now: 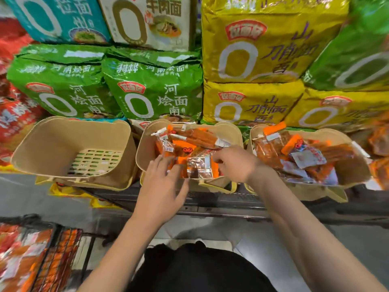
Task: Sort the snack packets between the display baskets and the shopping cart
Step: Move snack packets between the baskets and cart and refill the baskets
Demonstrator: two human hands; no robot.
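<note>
Three tan display baskets hang in a row. The left basket holds nothing. The middle basket holds several orange snack packets. The right basket is full of similar packets. My left hand reaches over the middle basket's front rim, fingers spread and touching the packets. My right hand is curled over a clear-fronted packet at the basket's front, pinching its edge. The shopping cart sits at the bottom left, with orange packets inside.
Large green and yellow noodle bags are stacked behind the baskets. Red bags lie at the left. A dark shelf rail runs below the baskets, above a grey floor.
</note>
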